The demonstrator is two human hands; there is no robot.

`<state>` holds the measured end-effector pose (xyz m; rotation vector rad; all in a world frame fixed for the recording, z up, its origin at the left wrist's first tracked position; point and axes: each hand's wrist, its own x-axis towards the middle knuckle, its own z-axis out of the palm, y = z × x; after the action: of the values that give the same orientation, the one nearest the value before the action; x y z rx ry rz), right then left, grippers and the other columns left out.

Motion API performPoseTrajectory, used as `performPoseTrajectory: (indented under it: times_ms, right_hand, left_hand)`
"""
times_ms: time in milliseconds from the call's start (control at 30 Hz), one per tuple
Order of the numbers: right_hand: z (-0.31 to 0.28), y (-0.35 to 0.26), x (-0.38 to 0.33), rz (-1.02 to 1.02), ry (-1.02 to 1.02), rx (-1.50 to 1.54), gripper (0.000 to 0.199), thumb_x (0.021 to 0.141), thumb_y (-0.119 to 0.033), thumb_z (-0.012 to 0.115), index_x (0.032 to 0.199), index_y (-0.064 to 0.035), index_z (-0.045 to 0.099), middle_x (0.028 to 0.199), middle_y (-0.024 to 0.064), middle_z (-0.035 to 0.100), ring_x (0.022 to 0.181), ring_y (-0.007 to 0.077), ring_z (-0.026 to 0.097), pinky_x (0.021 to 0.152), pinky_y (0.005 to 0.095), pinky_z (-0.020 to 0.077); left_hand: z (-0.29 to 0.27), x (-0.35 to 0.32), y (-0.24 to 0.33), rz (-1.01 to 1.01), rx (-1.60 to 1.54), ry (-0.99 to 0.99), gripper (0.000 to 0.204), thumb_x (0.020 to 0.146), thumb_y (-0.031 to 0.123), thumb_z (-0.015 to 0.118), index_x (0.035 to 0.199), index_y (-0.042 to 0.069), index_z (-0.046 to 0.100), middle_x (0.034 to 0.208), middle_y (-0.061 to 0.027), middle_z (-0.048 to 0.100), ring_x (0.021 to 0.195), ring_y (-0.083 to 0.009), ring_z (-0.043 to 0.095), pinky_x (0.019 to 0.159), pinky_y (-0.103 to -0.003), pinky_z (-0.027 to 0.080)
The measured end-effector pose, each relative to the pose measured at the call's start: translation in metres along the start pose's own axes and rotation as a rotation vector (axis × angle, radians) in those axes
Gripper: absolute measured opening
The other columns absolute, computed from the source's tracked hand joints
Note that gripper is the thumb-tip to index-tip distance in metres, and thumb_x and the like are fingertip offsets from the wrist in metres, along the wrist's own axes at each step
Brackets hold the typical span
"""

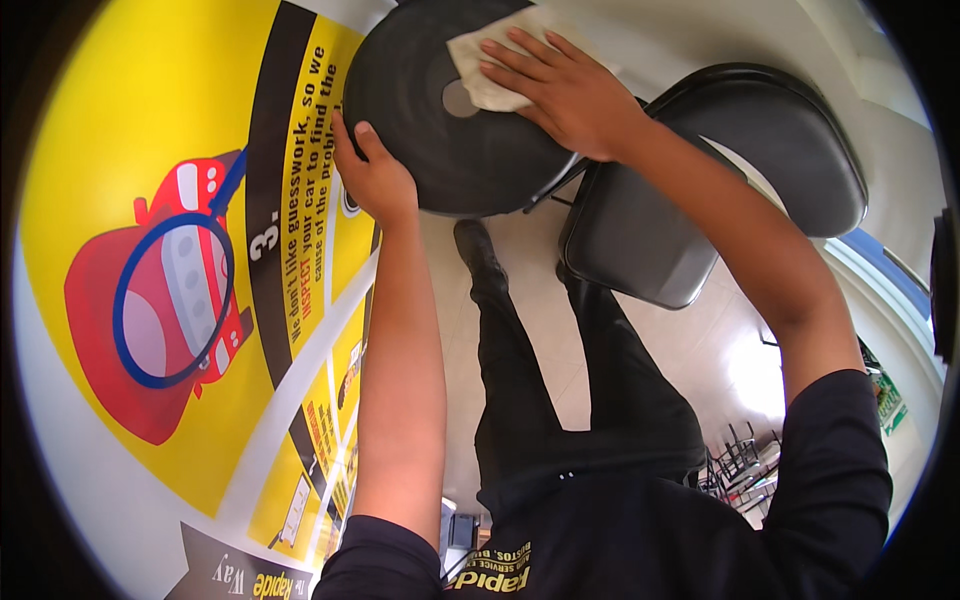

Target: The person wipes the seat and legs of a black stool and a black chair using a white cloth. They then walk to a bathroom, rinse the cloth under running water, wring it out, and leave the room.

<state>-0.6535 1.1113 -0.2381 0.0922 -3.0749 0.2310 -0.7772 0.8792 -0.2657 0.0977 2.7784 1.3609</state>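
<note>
A round black top (pixel 420 150) with a smooth, slightly shiny surface is in front of me; a pale grey disc (pixel 460 98) marks its middle. My left hand (pixel 378 180) grips its near left rim, thumb on the upper side and fingers round the edge. On the far right part of the top lies a folded cream cloth (pixel 490 88). My right hand (pixel 570 95) holds the cloth against the surface, its fingers stretched over it and slightly apart. What carries the top is mostly hidden beneath it.
Black padded chairs (pixel 640 235) stand just right of the round top, below my right forearm. A yellow printed wall panel (pixel 180 100) with a red cartoon car runs close along my left side. Pale tiled floor (pixel 640 350) shows around my legs. Dark metal-framed furniture (pixel 740 460) appears at lower right.
</note>
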Motion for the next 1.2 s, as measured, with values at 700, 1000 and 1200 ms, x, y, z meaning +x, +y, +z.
performPoseTrajectory:
  times_ms: [700,1000,1200]
  right_hand:
    - [-0.046,-0.112,-0.109,1.14,-0.082,1.764,0.037,0.104,-0.036,0.057,0.111,-0.0013,0.067,0.099,0.0098,0.065,0.097,0.0172,0.061,0.091,0.0334,0.0476]
    - [-0.046,-0.029,-0.071,0.847,0.318,0.924,0.047,0.105,-0.033,0.057,0.135,0.0035,0.06,0.125,0.0153,0.067,0.112,0.0226,0.065,0.096,0.0342,0.0492]
    - [0.0,0.07,0.006,0.557,0.29,0.317,0.055,0.11,-0.042,0.044,0.142,0.0013,0.056,0.135,0.0254,0.062,0.126,0.0379,0.06,0.106,0.045,0.0441]
  left_hand:
    - [-0.004,0.003,-0.018,0.049,-0.144,-0.015,0.05,0.107,0.029,0.052,0.149,0.002,0.05,0.152,-0.0211,0.049,0.141,-0.0359,0.047,0.118,-0.04,0.034]
    - [-0.071,-0.14,0.048,0.173,-0.318,-0.225,0.051,0.103,0.025,0.06,0.147,0.001,0.047,0.15,-0.0188,0.049,0.143,-0.0325,0.045,0.118,-0.04,0.033]
    - [-0.036,-0.14,0.019,-0.252,-0.38,-0.064,0.066,0.099,0.024,0.066,0.153,-0.002,0.038,0.145,-0.0195,0.05,0.129,-0.0349,0.053,0.109,-0.043,0.044]
